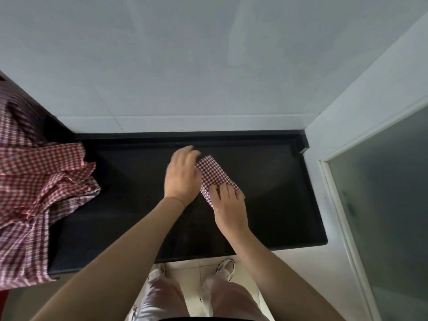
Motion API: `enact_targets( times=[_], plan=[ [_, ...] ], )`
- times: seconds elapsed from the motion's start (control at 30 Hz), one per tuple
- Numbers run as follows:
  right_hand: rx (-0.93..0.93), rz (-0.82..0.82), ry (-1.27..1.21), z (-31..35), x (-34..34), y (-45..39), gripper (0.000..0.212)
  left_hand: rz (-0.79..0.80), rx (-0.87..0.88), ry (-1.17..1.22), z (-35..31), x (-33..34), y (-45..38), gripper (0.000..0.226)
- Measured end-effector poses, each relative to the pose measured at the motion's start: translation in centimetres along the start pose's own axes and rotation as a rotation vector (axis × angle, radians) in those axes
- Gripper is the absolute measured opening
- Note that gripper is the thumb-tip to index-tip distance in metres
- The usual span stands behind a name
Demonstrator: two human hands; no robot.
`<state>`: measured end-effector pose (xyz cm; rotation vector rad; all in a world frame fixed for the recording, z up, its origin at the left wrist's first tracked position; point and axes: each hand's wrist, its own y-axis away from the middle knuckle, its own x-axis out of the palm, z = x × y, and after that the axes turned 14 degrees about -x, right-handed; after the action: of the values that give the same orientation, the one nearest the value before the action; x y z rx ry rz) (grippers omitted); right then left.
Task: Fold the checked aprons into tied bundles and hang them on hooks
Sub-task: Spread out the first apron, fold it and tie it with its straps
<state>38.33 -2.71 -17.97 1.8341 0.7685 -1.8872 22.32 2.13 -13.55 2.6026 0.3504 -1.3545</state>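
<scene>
While the right hand (pixel 228 205) presses flat fingers (pixel 223 189) on the folded apron (pixel 214 174), the left hand (pixel 183 176) hovers open, empty; released early, folds may spring loose across the bench (pixel 278 193).

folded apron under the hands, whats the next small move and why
Probably one more fold or roll. The folded apron lies as a small flat strip on the black counter. The right hand presses its near end and the left hand rests on its left edge. No tie shows yet.

One folded checked apron (pixel 214 174) lies on one black counter (pixel 278 193). One heap of unfolded checked aprons (pixel 39 181), number unclear. Two hands, two shoes.
</scene>
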Motion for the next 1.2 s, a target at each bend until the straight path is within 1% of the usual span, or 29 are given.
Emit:
enact_targets(
  times=[0.03,0.07,0.1,0.13,0.17,0.23,0.3,0.37,0.4,0.5,0.57,0.67,0.77,0.83,0.9,0.97,1.03,1.1,1.2],
  plan=[
    [-0.008,-0.008,-0.011,-0.3,0.0,-0.2,0.047,0.068,0.183,-0.145,-0.6,0.3,-0.1,0.049],
    [-0.014,-0.015,-0.022,-0.7,-0.1,-0.1,0.046,0.171,0.313,-0.302,-1.0,1.0,-0.2,0.053],
    [-0.021,-0.016,-0.031,-1.3,-0.1,0.0,0.045,0.266,0.374,-0.454,-1.2,1.6,-0.5,0.055],
    [-0.031,-0.016,-0.041,-1.8,-0.3,0.2,0.042,0.332,0.375,-0.560,-1.0,2.0,-0.8,0.056],
    [-0.034,-0.022,-0.051,-2.4,-0.5,0.4,0.037,0.373,0.344,-0.608,-0.6,2.5,-1.0,0.058],
    [-0.002,-0.082,-0.086,-3.0,-1.1,0.3,0.027,0.411,0.306,-0.636,0.5,3.2,-0.8,0.061],
    [0.102,-0.176,-0.135,-2.8,-1.7,-1.0,0.029,0.412,0.292,-0.674,1.4,3.9,0.1,0.064],
    [0.207,-0.199,-0.134,-2.7,-1.6,-2.8,0.033,0.411,0.253,-0.714,1.7,4.4,0.8,0.068],
    [0.247,-0.156,-0.127,-2.8,-1.1,-3.4,0.038,0.401,0.238,-0.721,1.7,4.7,0.9,0.068],
    [0.322,0.086,-0.190,-3.1,1.1,-2.6,0.061,0.414,0.181,-0.675,1.3,4.8,0.7,0.065],
    [0.314,0.118,-0.192,-3.4,2.4,-1.0,0.067,0.441,0.159,-0.653,1.0,4.7,0.5,0.063],
    [0.323,0.081,-0.227,-3.8,2.9,0.4,0.065,0.471,0.135,-0.646,0.8,4.5,0.5,0.062],
    [0.346,0.052,-0.292,-4.2,2.8,1.4,0.062,0.464,0.111,-0.618,-0.1,4.4,-0.1,0.061],
    [0.413,0.066,-0.387,-4.8,2.2,1.6,0.062,0.457,0.100,-0.650,-1.1,4.0,-1.0,0.063],
    [0.513,0.089,-0.466,-5.9,1.3,1.1,0.065,0.467,0.090,-0.739,-2.1,3.4,-1.9,0.066],
    [0.544,0.136,-0.435,-6.8,0.3,0.5,0.058,0.474,0.094,-0.760,-2.9,3.1,-2.3,0.068],
    [0.603,0.208,-0.509,-7.2,-0.3,-0.3,0.051,0.530,0.045,-0.687,-3.3,3.1,-2.3,0.067],
    [0.687,0.278,-0.688,-7.6,-0.6,-0.7,0.050,0.624,-0.030,-0.625,-3.5,3.3,-2.1,0.066],
    [0.735,0.332,-0.908,-8.9,-1.7,-0.6,0.044,0.731,-0.177,-0.551,-3.3,3.1,-1.8,0.068]
  ],
)
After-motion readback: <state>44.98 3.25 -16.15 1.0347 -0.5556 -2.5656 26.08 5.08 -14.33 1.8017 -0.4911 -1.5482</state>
